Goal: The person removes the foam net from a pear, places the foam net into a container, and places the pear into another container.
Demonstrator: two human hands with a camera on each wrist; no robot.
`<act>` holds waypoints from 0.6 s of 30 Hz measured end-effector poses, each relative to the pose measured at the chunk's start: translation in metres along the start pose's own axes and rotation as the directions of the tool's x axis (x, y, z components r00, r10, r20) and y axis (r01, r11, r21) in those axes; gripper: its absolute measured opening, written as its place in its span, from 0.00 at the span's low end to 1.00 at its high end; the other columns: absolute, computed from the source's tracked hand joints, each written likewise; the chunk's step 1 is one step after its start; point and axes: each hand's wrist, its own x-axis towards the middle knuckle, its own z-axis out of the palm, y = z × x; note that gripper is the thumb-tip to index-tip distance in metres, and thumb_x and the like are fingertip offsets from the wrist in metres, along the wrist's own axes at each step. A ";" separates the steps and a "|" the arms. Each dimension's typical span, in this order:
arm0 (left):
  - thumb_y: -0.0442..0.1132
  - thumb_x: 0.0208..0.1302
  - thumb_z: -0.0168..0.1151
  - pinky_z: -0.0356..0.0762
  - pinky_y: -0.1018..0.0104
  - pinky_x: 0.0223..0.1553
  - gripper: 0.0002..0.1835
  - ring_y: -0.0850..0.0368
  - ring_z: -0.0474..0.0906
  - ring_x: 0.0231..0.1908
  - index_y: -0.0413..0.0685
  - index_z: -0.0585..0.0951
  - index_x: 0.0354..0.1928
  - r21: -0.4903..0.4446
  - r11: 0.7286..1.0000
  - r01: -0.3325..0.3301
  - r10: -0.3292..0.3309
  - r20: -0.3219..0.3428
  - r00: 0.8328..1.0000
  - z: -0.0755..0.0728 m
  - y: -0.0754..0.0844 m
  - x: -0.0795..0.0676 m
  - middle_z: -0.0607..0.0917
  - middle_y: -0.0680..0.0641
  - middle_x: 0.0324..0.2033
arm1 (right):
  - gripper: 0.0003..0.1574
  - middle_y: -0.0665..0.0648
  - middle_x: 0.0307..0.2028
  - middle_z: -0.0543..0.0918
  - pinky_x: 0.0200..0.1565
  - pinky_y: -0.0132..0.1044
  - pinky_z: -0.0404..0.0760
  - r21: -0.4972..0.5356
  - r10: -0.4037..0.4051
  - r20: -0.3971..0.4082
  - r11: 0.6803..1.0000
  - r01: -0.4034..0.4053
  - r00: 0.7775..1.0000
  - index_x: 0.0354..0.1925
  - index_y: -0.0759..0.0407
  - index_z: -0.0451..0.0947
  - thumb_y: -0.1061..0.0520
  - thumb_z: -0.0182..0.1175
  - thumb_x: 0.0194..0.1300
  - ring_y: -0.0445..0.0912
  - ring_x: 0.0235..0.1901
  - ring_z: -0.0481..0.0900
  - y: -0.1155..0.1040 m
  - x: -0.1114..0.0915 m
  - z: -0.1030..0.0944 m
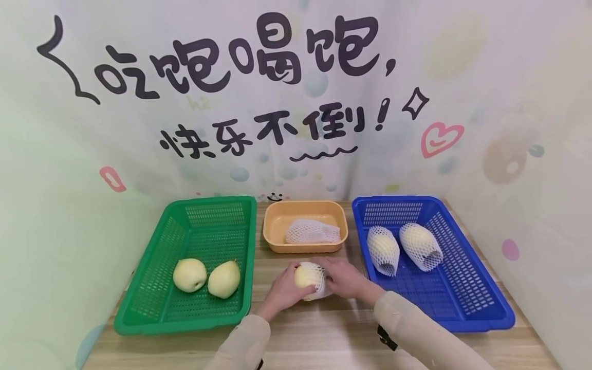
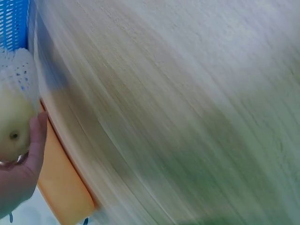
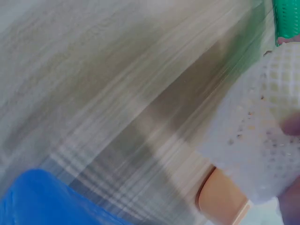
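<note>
In the head view a pale yellow pear (image 1: 302, 276) is partly inside a white foam net sleeve (image 1: 318, 280), over the wooden table between the two baskets. My left hand (image 1: 282, 292) grips the pear's bare end, fingers and thumb curled round it. From the other side my right hand (image 1: 346, 279) holds the net sleeve. Up close in the left wrist view, the bare end of the pear (image 2: 16, 119) shows its dark dimple, with the left hand (image 2: 26, 171) around it. The right wrist view has the loose end of the net (image 3: 243, 140) hanging past the fruit.
At left, a green basket (image 1: 185, 325) holds two bare pears (image 1: 224, 279). A blue basket (image 1: 481, 324) at right has two net-wrapped pears (image 1: 420, 245). Behind my hands stands an orange tray (image 1: 305, 248) with foam nets (image 1: 312, 232) in it. A printed curtain (image 1: 296, 180) hangs at the back.
</note>
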 end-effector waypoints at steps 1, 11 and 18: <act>0.53 0.47 0.68 0.70 0.54 0.41 0.39 0.49 0.73 0.43 0.40 0.65 0.57 -0.010 1.000 0.004 -0.004 -0.001 1.000 -0.001 0.000 -0.001 0.75 0.40 0.48 | 0.32 0.58 0.50 0.78 0.41 0.43 0.77 0.000 -0.009 -0.024 1.000 0.009 1.000 0.57 0.60 0.70 0.69 0.57 0.50 0.49 0.44 0.77 0.000 0.000 -0.001; 0.52 0.47 0.69 0.69 0.54 0.41 0.36 0.50 0.71 0.44 0.45 0.68 0.57 -0.058 0.998 -0.025 0.021 -0.065 0.998 -0.008 0.003 -0.005 0.73 0.44 0.49 | 0.28 0.53 0.39 0.83 0.21 0.33 0.68 -0.060 0.057 -0.110 0.996 -0.064 0.992 0.49 0.55 0.78 0.70 0.54 0.49 0.42 0.24 0.71 -0.002 0.000 -0.015; 0.56 0.47 0.68 0.71 0.53 0.39 0.38 0.49 0.72 0.42 0.44 0.67 0.57 -0.002 1.000 -0.023 0.023 -0.060 0.998 -0.025 0.010 -0.014 0.74 0.44 0.47 | 0.24 0.50 0.37 0.83 0.21 0.33 0.69 -0.077 0.138 -0.203 0.985 -0.156 0.969 0.43 0.54 0.82 0.71 0.54 0.48 0.41 0.27 0.75 -0.001 -0.005 -0.019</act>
